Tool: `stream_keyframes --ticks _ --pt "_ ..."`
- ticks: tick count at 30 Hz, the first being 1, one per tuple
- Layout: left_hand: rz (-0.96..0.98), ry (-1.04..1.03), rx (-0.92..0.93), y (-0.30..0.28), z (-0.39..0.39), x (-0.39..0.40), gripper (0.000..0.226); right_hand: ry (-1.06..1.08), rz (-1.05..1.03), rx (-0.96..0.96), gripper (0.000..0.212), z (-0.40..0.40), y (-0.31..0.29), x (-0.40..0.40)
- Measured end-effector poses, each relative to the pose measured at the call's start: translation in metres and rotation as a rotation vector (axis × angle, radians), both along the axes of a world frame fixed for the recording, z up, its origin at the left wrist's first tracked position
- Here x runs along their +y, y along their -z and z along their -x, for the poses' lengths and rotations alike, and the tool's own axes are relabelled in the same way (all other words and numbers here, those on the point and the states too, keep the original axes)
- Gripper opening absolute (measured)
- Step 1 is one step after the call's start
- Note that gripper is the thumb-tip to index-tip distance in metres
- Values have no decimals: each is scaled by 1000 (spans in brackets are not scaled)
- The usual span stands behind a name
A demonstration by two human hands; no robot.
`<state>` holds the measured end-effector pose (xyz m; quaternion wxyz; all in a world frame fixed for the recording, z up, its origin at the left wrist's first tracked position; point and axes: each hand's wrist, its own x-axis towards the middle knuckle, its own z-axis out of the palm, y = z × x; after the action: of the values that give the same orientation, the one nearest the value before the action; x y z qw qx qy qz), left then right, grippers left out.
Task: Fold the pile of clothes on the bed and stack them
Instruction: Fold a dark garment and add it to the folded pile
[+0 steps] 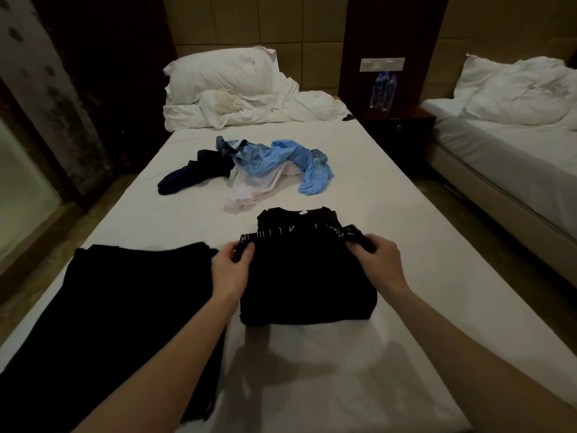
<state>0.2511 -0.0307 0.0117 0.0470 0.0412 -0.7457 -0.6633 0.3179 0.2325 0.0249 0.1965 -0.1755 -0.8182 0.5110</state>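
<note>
While both hands pinch the white-lettered waistband, the black folded garment (307, 282) lies between them on the bed (406, 214), over a black shirt (299, 217). Left hand (232, 270): thumb and fingers closed on the band's left end. Right hand (377, 260): same on the right end. Left of the left hand: another black garment (125, 307), spread flat. Beyond both hands: unfolded pile (256, 164), blue, navy and white.
</note>
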Motion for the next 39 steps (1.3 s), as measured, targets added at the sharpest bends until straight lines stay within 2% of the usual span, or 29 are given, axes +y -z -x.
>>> stream_keyframes --ticks 3,9,12,15,19,21,23,25,27,29,30,33,39 --pt "14 45 -10 -11 44 12 12 20 48 -4 37 47 -8 7" --pt "71 101 -79 0 133 30 20 26 43 -88 35 137 1 23" --pt "241 38 -67 21 172 37 24 -24 -14 -156 31 179 18 32" --pt "491 13 -93 51 211 42 31 -79 -172 -301 31 224 54 42" --pt "713 142 -104 90 241 48 32 -78 -310 -556 42 255 102 50" --pt "784 183 -86 100 246 53 38 -54 -361 -569 41 258 108 51" --pt "713 199 -119 104 248 60 46 -48 -286 -478 34 260 109 55" --pt "698 214 -164 101 250 66 44 -53 -208 -417 27 260 105 58" --pt "684 210 -203 90 247 67 36 -49 -89 -375 37 255 95 59" --pt "558 186 -210 73 240 63 38 -65 -30 -365 54 245 78 58" --pt "494 176 -193 62 235 61 38 -83 -42 -358 53 240 69 58" --pt "282 164 -99 24 208 50 32 -148 -2 -279 26 216 34 55" --pt "-54 161 -20 -48 120 15 14 -266 196 -72 8 132 -42 35"
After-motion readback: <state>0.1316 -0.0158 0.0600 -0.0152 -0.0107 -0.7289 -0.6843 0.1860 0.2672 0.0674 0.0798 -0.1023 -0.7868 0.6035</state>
